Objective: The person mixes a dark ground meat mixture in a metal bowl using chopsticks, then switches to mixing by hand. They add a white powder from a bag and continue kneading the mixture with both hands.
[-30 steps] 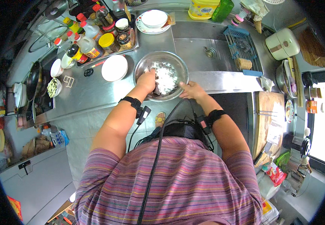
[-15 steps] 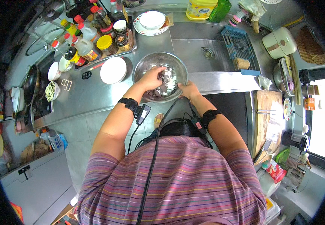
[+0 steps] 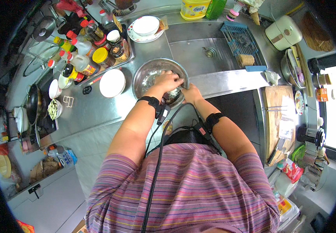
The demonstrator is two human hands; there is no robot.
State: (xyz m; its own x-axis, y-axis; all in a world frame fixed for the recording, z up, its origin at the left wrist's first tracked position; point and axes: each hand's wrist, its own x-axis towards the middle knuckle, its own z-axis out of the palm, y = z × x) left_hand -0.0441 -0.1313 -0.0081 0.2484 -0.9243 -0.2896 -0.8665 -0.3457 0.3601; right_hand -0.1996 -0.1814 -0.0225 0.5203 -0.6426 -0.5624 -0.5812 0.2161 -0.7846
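Observation:
A round steel mixing bowl [image 3: 140, 73] rests on the metal counter in front of me. In it lies dark, wet-looking food [image 3: 173, 94] dusted with white powder, partly covered by my hand; its kind I cannot make out. My left hand [image 3: 168, 82] reaches down into the bowl, its fingers curled into the food and the fingertips hidden. On the bowl's right rim, my right hand [image 3: 191, 93] is closed, thumb and fingers gripping the edge.
A white bowl [image 3: 112, 83] stands left of the mixing bowl. Behind it are several sauce bottles [image 3: 83, 64] on a tray. The sink [image 3: 191, 54] with a blue drying rack [image 3: 239, 40] lies to the right. A knife [image 3: 277, 150] rests on a wooden board [image 3: 272, 128].
My left hand has moved rightward and deeper across the bowl, now covering much of the powdered food. My right hand keeps its hold on the rim. The whole view has shifted slightly.

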